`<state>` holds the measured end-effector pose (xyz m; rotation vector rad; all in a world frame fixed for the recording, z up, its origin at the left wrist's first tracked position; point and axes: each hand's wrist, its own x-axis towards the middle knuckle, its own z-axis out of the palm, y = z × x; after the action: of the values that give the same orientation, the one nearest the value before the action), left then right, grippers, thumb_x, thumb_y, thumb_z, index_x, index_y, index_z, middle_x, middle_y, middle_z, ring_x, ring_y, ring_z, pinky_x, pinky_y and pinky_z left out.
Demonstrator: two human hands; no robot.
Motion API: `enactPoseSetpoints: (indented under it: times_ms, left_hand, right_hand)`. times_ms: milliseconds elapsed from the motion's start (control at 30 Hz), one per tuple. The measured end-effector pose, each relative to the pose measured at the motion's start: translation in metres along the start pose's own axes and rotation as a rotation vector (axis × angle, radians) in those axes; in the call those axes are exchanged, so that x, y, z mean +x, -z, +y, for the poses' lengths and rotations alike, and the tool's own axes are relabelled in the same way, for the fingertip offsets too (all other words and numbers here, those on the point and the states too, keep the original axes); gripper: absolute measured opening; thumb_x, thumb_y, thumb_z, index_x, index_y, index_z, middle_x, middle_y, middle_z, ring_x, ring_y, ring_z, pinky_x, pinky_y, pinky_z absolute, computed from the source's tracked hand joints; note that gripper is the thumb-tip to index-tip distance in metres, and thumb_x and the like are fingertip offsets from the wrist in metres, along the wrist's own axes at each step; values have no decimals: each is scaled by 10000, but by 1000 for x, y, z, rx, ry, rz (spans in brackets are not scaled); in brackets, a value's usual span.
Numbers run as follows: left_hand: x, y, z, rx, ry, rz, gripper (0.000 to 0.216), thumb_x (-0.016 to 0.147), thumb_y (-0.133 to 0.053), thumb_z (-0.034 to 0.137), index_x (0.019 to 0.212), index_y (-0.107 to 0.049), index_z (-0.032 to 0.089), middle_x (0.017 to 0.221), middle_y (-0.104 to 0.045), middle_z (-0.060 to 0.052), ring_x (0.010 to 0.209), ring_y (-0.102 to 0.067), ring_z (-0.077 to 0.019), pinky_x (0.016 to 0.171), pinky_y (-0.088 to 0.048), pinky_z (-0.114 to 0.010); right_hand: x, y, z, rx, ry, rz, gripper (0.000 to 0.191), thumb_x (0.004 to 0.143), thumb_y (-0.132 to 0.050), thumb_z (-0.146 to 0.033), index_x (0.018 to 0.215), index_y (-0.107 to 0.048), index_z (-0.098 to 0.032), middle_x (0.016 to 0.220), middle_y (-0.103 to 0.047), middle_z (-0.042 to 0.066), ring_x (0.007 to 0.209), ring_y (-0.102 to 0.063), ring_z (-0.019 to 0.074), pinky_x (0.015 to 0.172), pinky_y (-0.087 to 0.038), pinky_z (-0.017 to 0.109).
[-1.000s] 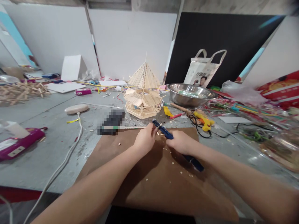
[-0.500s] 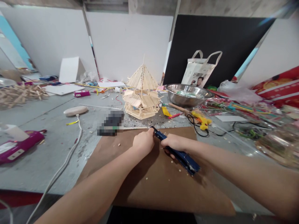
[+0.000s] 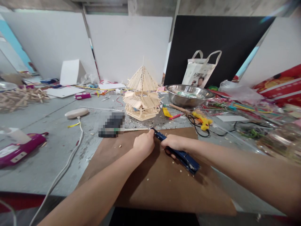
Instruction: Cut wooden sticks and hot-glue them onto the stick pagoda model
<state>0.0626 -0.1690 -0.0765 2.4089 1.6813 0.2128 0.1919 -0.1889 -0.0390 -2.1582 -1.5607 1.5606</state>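
Note:
My right hand (image 3: 175,144) grips the blue-handled cutters (image 3: 185,158), whose jaws point up-left toward my left hand (image 3: 144,143). My left hand is closed in a fist right at the jaws; what it pinches there is hidden. Both hands work over a brown cardboard sheet (image 3: 152,188) strewn with small wooden offcuts. Just beyond the sheet stands a pagoda model of wooden sticks (image 3: 141,94).
A steel bowl (image 3: 189,95) and a yellow glue gun (image 3: 202,121) lie to the right of the model, with a white tote bag (image 3: 201,70) behind. A white cable (image 3: 68,160) crosses the grey table at left, near a magenta case (image 3: 17,149) and a stick pile (image 3: 21,95).
The cutter handles have drawn together in my right hand and lowered toward the cardboard. Both hands stayed almost in place; the view shifted slightly.

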Motion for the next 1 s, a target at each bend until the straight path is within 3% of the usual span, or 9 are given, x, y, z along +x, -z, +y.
enactPoseSetpoints:
  times_ms: [400,600,800,1000]
  left_hand:
    - [-1,-1,-1,2,-15,27,206,734,-325,182,909,-429,214,772,-624,-86,700,-603,-249,553,-434,-324]
    - [0,-2,1,-20,-3,20,190,760,-335,236,923,-431,223,781,-620,-81,701,-597,-242,565,-429,-322]
    - [9,-5,-2,-345,-17,17,229,810,-295,285,855,-500,195,785,-604,-79,721,-561,-178,623,-396,-261]
    - [18,-6,-7,-532,-83,3,241,789,-329,268,681,-513,156,653,-556,-28,598,-485,-120,536,-350,-203]
  right_hand:
    - [0,0,2,29,32,0,189,571,-419,-175,384,-396,-161,287,-409,-6,318,-469,122,352,-394,225]
    - [1,6,4,88,20,-83,168,575,-419,-158,409,-433,-137,333,-450,5,325,-479,117,364,-407,230]
    - [1,10,9,169,29,-158,118,601,-407,-171,507,-465,-128,455,-527,10,350,-501,110,385,-427,241]
    - [5,8,13,175,46,-134,70,585,-425,-163,526,-458,-142,403,-491,-9,330,-495,124,376,-429,255]
